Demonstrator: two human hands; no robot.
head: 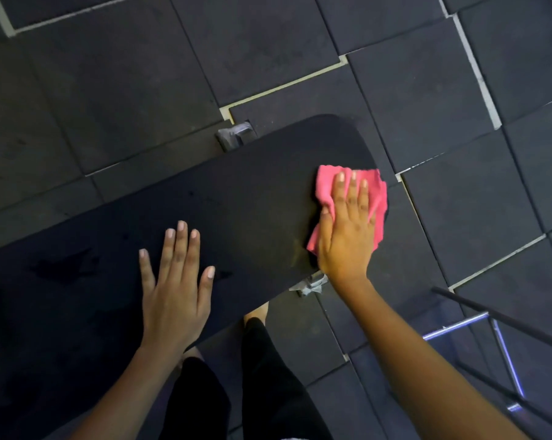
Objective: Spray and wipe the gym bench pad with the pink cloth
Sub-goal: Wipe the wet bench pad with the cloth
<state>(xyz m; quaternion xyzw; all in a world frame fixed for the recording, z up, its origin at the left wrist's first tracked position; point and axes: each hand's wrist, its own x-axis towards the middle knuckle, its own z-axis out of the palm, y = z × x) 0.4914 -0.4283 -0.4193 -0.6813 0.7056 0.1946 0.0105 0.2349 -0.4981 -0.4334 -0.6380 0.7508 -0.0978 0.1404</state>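
The black gym bench pad runs from the lower left up to a rounded end at the upper right. A crumpled pink cloth lies on that right end. My right hand presses flat on the cloth with straight fingers. Farther left, my left hand rests flat on the pad with its fingers spread and holds nothing. Dark wet patches show on the pad left of that hand. No spray bottle is in view.
Dark rubber floor tiles with pale seams surround the bench. Metal bench feet stick out from under the pad at its far and near edges. A chrome and black metal frame stands at the lower right. My legs in black stand below the pad.
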